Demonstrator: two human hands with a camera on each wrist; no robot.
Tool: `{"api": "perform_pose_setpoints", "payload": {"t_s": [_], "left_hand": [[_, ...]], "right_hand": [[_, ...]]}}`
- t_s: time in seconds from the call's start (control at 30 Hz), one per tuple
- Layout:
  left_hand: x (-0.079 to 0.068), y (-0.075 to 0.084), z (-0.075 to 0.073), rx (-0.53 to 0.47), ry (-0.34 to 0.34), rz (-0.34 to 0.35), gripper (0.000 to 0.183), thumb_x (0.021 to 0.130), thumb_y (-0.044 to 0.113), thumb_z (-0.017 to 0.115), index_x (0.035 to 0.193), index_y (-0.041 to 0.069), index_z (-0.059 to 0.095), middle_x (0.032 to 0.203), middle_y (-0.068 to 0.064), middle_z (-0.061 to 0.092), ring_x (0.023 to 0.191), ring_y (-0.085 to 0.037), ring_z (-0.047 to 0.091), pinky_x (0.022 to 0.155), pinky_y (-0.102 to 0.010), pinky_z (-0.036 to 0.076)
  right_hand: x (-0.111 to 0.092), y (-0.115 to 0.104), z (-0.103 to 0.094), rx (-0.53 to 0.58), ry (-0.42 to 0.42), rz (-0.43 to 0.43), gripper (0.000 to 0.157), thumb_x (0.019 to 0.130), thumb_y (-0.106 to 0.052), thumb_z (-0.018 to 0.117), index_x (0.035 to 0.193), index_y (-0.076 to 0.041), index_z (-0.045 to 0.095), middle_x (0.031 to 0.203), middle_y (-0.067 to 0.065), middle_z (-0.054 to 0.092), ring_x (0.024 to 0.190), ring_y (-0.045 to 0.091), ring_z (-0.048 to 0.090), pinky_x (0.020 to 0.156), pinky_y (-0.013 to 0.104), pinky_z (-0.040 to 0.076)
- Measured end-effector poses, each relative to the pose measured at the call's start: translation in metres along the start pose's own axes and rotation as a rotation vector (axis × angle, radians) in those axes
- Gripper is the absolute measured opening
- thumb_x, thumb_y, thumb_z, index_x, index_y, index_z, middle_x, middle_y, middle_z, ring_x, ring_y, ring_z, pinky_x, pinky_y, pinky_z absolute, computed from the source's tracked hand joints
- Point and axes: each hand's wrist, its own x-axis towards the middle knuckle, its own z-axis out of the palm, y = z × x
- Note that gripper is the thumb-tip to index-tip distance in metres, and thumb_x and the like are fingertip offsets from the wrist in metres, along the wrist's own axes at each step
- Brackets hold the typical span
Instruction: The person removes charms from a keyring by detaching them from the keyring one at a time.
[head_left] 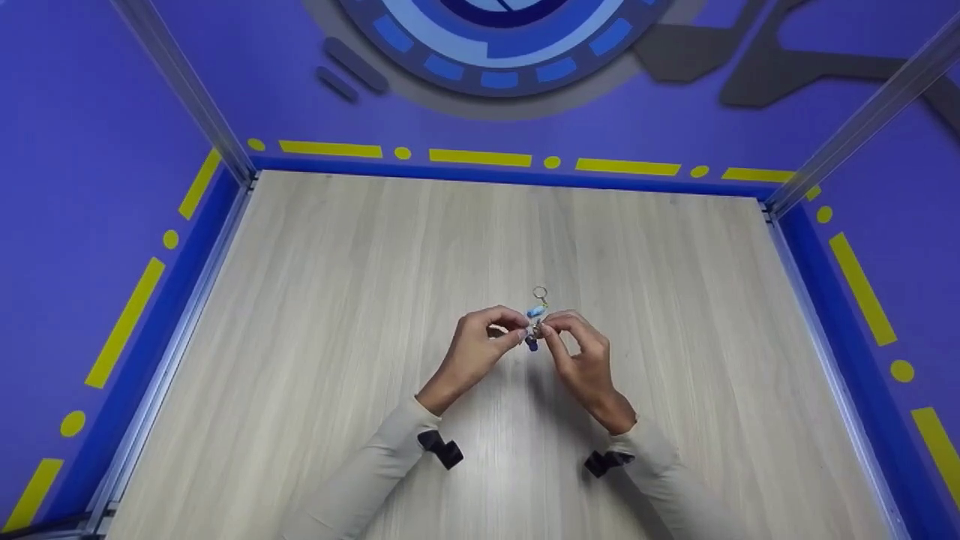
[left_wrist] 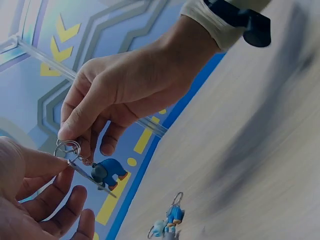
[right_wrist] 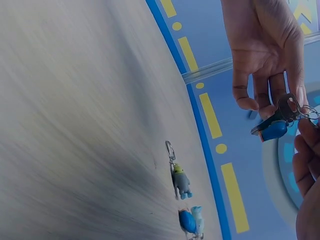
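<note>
My left hand (head_left: 480, 341) and right hand (head_left: 585, 356) meet fingertip to fingertip above the wooden table. Between them is a metal split ring (left_wrist: 68, 150), which my right thumb and finger pinch. My left thumb and index finger pinch the head of a key (right_wrist: 286, 107) at the ring. A small blue figure keychain (left_wrist: 109, 172) with orange feet hangs by a short chain beside the key. Beyond the hands on the table lies a light-blue figure (head_left: 535, 311) near another ring (head_left: 540, 292). Fingers partly cover the ring and key in the head view.
More keychains lie on the table: a grey figure with a yellow head (right_wrist: 181, 181) and a blue one (right_wrist: 187, 220) against the light-blue one. Blue printed panels (head_left: 480, 135) enclose the table (head_left: 337, 300) at the back and sides, with metal posts at the corners.
</note>
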Motion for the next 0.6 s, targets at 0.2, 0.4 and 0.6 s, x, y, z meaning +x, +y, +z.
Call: {"api": "perform_pose_setpoints", "payload": {"t_s": [0.2, 0.4, 0.6], "left_hand": [[0.0004, -0.0022, -0.0005, -0.061, -0.027, -0.039, 0.01, 0.099, 0.001, 0.079, 0.108, 0.005, 0.083, 0.105, -0.003, 0.08, 0.099, -0.014, 0.072, 0.089, -0.035, 0.062], [-0.0001, -0.0023, -0.0004, -0.09, -0.049, -0.041, 0.01, 0.097, 0.0, 0.081, 0.106, 0.004, 0.083, 0.104, -0.003, 0.08, 0.098, -0.014, 0.072, 0.088, -0.03, 0.062], [0.0003, -0.0022, 0.0023, -0.085, -0.017, -0.039, 0.007, 0.099, -0.003, 0.078, 0.103, 0.002, 0.081, 0.102, -0.006, 0.078, 0.098, -0.013, 0.071, 0.087, -0.03, 0.061]], "right_hand": [[0.0004, 0.0001, 0.0002, 0.005, -0.001, -0.005, 0.027, 0.089, 0.024, 0.075, 0.1, 0.0, 0.075, 0.097, 0.01, 0.077, 0.089, 0.027, 0.074, 0.09, 0.023, 0.058], [0.0002, -0.0003, -0.0011, 0.013, -0.007, 0.005, 0.022, 0.093, 0.02, 0.074, 0.101, -0.001, 0.075, 0.096, 0.012, 0.077, 0.09, 0.028, 0.074, 0.091, 0.023, 0.058], [0.0009, -0.0025, -0.0011, 0.014, -0.005, 0.02, 0.017, 0.096, 0.015, 0.074, 0.101, -0.002, 0.075, 0.096, 0.014, 0.077, 0.09, 0.026, 0.074, 0.092, 0.023, 0.058]]}}
